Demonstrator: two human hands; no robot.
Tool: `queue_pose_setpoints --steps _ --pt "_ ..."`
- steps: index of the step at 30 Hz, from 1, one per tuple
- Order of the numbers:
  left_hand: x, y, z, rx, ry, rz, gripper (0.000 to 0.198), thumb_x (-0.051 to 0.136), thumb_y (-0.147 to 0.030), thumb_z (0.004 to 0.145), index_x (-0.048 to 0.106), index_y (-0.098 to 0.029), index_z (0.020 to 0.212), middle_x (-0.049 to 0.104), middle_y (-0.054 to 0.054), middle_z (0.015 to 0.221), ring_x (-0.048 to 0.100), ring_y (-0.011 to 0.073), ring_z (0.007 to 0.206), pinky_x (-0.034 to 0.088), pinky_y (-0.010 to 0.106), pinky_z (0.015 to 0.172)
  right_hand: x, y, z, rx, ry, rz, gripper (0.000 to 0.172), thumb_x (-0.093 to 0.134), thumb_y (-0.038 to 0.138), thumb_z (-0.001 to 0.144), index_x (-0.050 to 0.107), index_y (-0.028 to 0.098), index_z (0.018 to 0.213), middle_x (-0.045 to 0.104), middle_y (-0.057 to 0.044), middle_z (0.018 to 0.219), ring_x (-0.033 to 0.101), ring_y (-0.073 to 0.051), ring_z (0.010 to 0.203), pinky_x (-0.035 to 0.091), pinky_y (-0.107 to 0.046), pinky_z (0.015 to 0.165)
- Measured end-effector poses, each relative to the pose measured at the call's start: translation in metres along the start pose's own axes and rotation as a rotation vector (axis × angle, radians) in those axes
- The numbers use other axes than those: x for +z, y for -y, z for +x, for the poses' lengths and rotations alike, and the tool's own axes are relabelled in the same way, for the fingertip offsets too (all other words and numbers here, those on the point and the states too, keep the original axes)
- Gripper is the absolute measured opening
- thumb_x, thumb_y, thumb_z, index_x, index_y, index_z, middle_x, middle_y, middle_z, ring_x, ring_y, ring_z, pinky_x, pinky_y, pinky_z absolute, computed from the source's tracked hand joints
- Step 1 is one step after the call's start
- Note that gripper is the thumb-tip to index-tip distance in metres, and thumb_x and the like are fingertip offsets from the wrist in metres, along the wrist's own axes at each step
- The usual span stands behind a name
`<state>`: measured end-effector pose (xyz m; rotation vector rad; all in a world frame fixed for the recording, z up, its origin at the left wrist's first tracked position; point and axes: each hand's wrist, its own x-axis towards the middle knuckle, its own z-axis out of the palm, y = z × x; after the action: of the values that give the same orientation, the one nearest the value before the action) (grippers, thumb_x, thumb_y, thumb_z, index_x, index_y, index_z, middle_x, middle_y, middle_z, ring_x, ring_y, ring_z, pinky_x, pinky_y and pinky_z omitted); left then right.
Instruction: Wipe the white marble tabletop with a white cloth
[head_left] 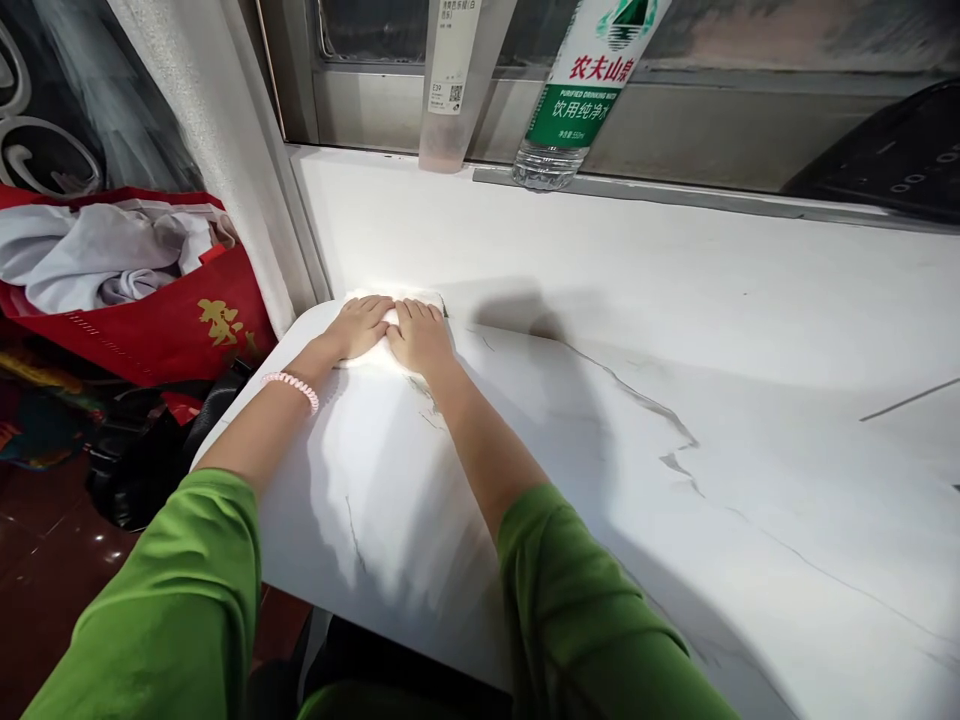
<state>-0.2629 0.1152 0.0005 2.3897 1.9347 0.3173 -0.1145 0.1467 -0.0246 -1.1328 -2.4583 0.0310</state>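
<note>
Both of my hands lie flat, side by side, on a white cloth or paper tissue (377, 358) at the far left corner of a white marble-patterned table (480, 480). Glare washes out the white piece, so its exact kind and edges are hard to make out. My left hand (361, 326), with a pink coiled band (296, 386) at its wrist, has its fingers stretched forward. Touching it at the thumb side, my right hand (420, 335) presses down with straight fingers. Neither hand is closed around anything.
A label-bearing clear plastic cup (452, 130) and a water bottle (559, 125) stand on the window ledge. At left, a white curtain (202, 130) hangs beside a red bag (180, 335) holding white clothes. A black object (892, 155) sits at the upper right.
</note>
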Motion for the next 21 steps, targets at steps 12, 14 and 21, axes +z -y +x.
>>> queue_pose_setpoints --steps 12,14,21 --pt "-0.008 -0.034 -0.082 0.035 0.068 0.037 0.054 0.028 -0.026 0.098 0.037 -0.015 0.150 0.035 0.010 0.160 0.027 0.0239 0.149 0.017 0.048 0.123 -0.025 0.050 -0.079 0.009 -0.007 -0.040 0.054 0.033 0.022 0.096 0.046 -0.004 0.142 0.048 -0.023 0.148 0.041 -0.035 0.138 0.024 -0.049 0.116" --pt "-0.011 -0.040 -0.110 0.042 0.065 0.033 0.054 0.028 -0.027 0.098 0.038 -0.017 0.150 0.036 0.009 0.160 0.027 0.0239 0.149 0.016 0.048 0.123 -0.031 0.069 -0.100 0.015 -0.004 -0.035 0.055 0.033 0.022 0.096 0.046 -0.004 0.143 0.048 -0.024 0.149 0.040 -0.036 0.138 0.023 -0.051 0.116" --pt "-0.025 -0.039 -0.210 0.033 0.027 0.018 0.054 0.026 -0.034 0.099 0.037 -0.018 0.150 0.036 0.008 0.160 0.027 0.0236 0.149 0.016 0.048 0.123 -0.052 0.141 -0.151 -0.044 0.093 0.042 0.060 0.035 0.027 0.097 0.040 -0.007 0.146 0.041 -0.027 0.152 0.033 -0.040 0.143 0.019 -0.056 0.119"
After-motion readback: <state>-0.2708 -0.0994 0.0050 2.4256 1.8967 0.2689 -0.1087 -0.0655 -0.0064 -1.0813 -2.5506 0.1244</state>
